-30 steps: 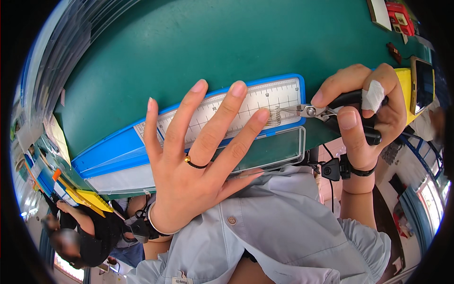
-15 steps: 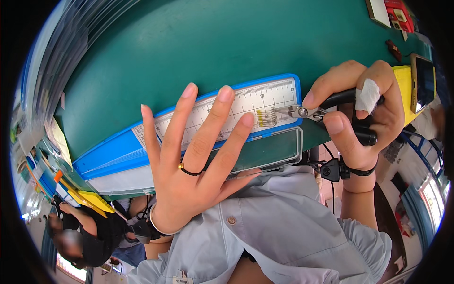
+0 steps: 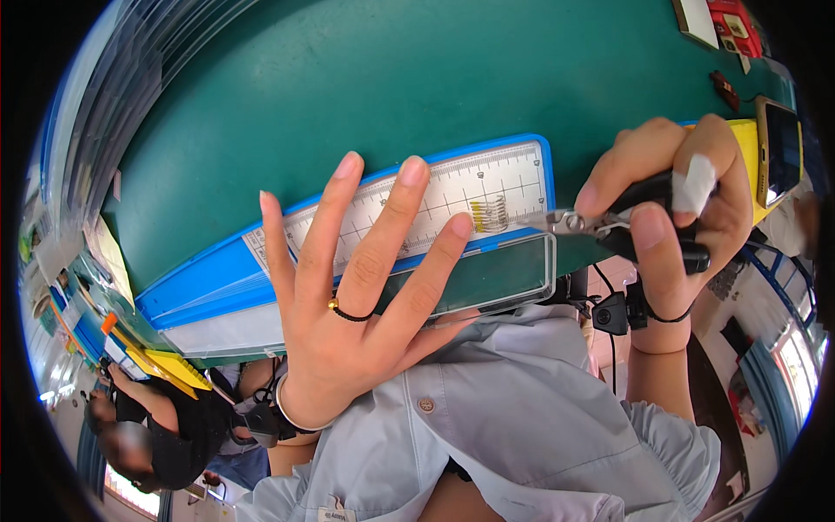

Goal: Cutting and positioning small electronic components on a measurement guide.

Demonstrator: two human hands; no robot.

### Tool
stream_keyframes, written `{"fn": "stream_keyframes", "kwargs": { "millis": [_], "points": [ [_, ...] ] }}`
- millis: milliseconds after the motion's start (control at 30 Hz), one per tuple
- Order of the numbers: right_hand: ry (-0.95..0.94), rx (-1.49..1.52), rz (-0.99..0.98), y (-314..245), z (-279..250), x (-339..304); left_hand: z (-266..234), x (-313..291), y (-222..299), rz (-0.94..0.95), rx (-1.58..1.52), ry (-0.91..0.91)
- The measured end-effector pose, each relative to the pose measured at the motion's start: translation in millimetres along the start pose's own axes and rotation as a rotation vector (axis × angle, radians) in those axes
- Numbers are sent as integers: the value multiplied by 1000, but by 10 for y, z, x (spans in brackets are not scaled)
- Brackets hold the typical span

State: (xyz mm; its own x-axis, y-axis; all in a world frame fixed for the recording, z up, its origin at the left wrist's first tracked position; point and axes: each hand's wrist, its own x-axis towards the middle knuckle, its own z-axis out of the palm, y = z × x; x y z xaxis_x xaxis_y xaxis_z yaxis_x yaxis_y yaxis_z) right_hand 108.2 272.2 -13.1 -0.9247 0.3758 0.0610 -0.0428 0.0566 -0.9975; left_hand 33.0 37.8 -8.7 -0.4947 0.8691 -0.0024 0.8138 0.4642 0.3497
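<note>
My left hand lies spread, its fingers across a long blue case with a white ruled insert. Close to its index fingertip, a row of small wire pieces, yellowish at their left ends and dark and curved at the right, rests on the insert. My right hand is wrapped round black-handled pliers, their metal jaws pointing left at the case's right end. The jaw tips reach over the insert, just right of the wires; whether they touch any, I cannot make out.
A clear lid hangs along the case's near side. On the right, a phone leans by a yellow thing. Stacked clear sheets stand at far left. Another person in black is at lower left.
My right hand and the pliers have shifted right and slightly nearer, drawing the jaws away from the wire pieces. My left hand stays almost still.
</note>
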Motion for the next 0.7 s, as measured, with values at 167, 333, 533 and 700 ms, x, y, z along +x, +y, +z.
{"fn": "stream_keyframes", "kwargs": {
  "millis": [167,333,533,700],
  "points": [
    [-77,-58,1,-37,-26,13,-24,28,18,-2,-4,-6],
    [-94,-64,-16,-12,-7,15,-12,15,7,-4,-7,-3],
    [-113,-92,-36,4,-24,18,-16,14,4,-1,-6,-5],
    [-93,-79,-46,7,-19,21,-20,17,4,2,1,-7]
  ]
}}
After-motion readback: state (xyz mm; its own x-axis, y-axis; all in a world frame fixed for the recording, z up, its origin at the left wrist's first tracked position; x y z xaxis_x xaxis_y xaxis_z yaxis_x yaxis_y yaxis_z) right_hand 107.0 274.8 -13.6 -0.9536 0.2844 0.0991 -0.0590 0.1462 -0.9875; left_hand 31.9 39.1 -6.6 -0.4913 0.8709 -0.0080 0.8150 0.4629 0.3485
